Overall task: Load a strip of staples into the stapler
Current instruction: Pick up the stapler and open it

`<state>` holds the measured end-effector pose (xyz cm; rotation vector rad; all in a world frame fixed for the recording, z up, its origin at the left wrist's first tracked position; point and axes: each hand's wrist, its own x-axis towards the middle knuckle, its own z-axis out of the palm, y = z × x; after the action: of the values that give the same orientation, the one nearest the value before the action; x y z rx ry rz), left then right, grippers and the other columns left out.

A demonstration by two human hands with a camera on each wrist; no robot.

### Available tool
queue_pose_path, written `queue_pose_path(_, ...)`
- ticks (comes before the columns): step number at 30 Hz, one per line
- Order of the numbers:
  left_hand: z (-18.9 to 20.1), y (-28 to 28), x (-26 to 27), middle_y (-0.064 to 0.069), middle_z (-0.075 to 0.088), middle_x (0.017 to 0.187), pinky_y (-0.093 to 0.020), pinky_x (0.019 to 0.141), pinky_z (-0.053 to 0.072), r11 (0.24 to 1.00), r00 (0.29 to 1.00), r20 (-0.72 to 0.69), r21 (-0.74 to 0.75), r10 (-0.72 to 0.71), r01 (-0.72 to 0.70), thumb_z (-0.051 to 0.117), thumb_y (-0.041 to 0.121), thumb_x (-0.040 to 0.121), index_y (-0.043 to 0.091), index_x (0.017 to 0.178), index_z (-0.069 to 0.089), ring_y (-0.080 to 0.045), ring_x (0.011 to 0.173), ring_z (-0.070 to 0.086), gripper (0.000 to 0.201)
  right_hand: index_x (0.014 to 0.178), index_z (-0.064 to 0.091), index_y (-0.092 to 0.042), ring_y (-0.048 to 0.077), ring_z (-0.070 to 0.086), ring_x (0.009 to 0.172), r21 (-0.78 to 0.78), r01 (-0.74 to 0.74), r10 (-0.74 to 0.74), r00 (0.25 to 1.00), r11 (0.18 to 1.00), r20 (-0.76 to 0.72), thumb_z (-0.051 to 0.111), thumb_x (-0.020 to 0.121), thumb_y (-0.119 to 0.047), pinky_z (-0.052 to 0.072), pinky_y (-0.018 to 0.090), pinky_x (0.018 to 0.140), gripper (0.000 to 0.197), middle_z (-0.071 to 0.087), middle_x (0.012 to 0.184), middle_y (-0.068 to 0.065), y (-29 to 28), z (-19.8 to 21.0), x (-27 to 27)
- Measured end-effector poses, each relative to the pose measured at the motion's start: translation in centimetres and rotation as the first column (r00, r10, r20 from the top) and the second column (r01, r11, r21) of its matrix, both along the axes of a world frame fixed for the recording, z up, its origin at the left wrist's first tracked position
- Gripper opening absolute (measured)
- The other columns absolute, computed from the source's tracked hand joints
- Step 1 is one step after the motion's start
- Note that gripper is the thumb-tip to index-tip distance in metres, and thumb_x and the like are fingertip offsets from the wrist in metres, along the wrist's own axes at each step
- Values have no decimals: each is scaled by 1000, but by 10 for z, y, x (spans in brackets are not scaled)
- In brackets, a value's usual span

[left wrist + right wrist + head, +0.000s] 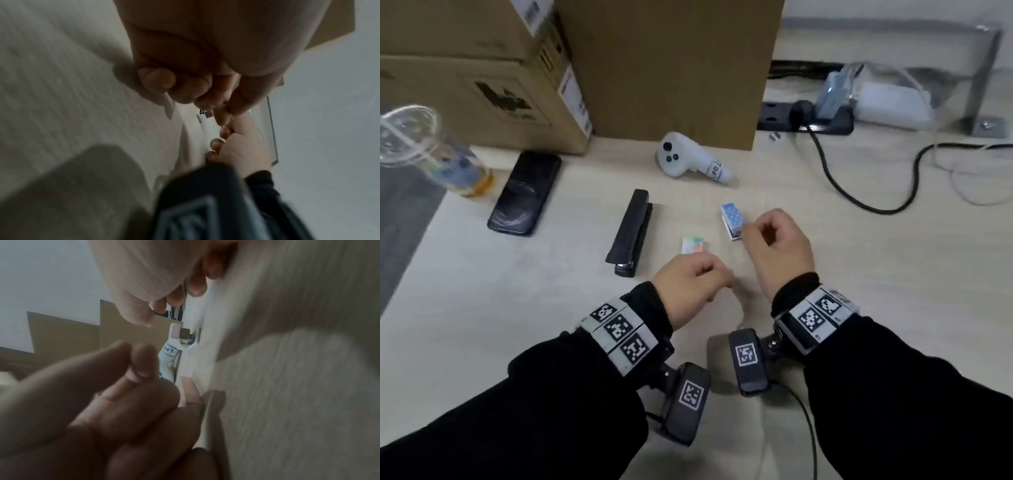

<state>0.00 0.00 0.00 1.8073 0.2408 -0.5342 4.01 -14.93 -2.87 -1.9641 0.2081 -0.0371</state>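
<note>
The black stapler [630,233] lies closed on the pale table, left of both hands. A blue dotted staple box [731,219] stands near my right hand [751,231], whose fingers are curled with nothing visible in them; in the right wrist view the right hand [156,311] is clear of the open box [185,335]. My left hand [722,277] hovers low over the table with curled fingers. In the left wrist view its thumb and forefinger [224,112] pinch together above a tiny metallic bit, seemingly a staple strip [223,125], too blurred to be sure.
A small colourful packet [693,245] lies between stapler and box. Behind are a white controller [688,157], a dark phone [525,193], a plastic cup [431,150] and cardboard boxes [654,68]. A power strip [804,118] and cables sit at the back right.
</note>
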Motion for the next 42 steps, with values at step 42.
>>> queue_pose_path(42,-42,-8,-81,-5,50,64,-26,40,44,943,931,307,-319,198,-96,54,22,98,19,79,73,-16,48,42,27,86,70,-20,1,44,52,177,-55,-12,935,983,354,59,95,-22,39,21,54,14,54,57,-12,-17,-13,-105)
